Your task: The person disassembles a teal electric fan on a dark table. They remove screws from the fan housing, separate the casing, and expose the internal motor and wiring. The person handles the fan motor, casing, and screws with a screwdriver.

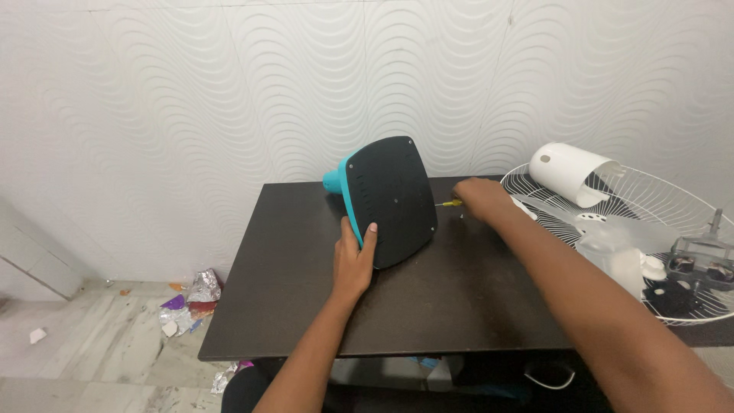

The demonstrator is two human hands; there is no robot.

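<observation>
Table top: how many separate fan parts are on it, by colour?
Teal and black: 1, the fan base, tipped on edge in the left hand
White: 2, the wire grille and the motor cover
Clear: 1, the blade
Grey: 1, the motor
Total: 5

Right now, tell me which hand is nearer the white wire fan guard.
Right. The right hand holds a small screwdriver just beside the fan guard; the left hand grips the teal-and-black fan base, farther away.

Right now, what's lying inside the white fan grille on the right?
In the grille: a white motor cover, a clear fan blade and a grey motor part. The wires under them are covered, and the right forearm hides the near rim.
</observation>
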